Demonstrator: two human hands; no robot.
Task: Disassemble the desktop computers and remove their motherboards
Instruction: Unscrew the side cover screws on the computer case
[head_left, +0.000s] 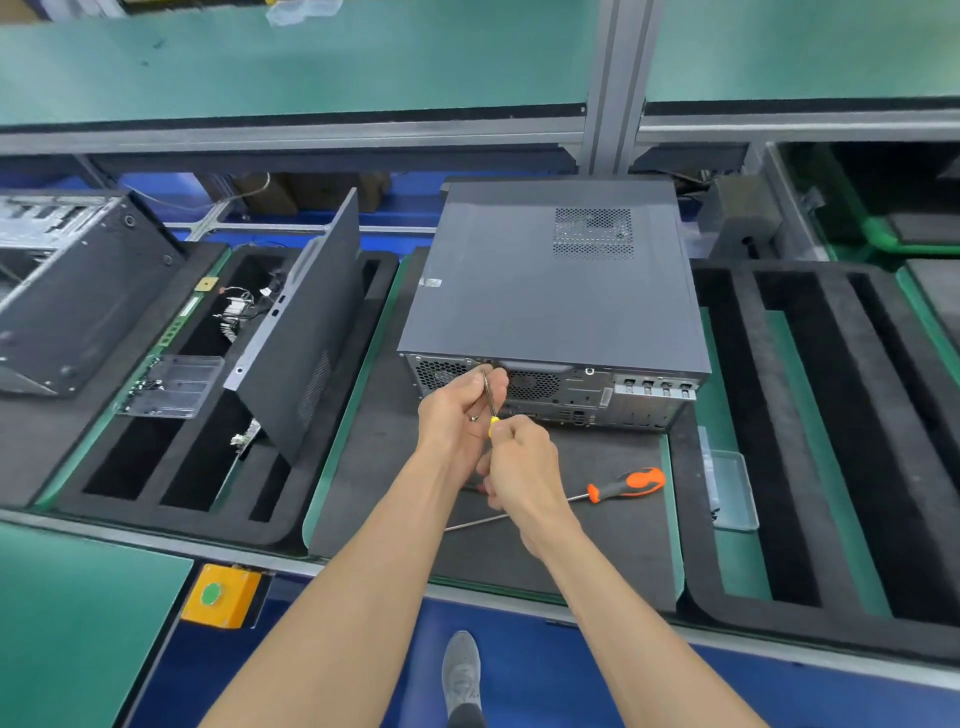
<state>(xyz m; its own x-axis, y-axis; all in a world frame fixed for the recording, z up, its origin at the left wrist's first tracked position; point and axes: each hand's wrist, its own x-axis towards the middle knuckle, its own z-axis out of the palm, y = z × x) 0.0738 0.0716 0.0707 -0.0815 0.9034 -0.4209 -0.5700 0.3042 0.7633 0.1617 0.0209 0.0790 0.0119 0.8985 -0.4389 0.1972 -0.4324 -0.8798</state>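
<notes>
A dark grey desktop computer case (550, 291) lies flat on a black foam mat, its rear panel with fan grilles and ports facing me. My right hand (519, 467) grips the yellow handle of a small screwdriver (490, 402). Its metal shaft points up at the top edge of the rear panel. My left hand (460, 410) is at the rear panel and its fingers pinch the shaft near the tip. A second, long screwdriver with an orange and black handle (626, 484) lies on the mat to the right of my hands.
A removed grey side panel (306, 332) leans in the slotted foam tray on the left, beside loose boards and a clear plastic cover (174, 387). Another opened case (72, 291) stands far left. A small clear parts box (730, 488) sits right. A yellow button box (221, 595) is at the bench front.
</notes>
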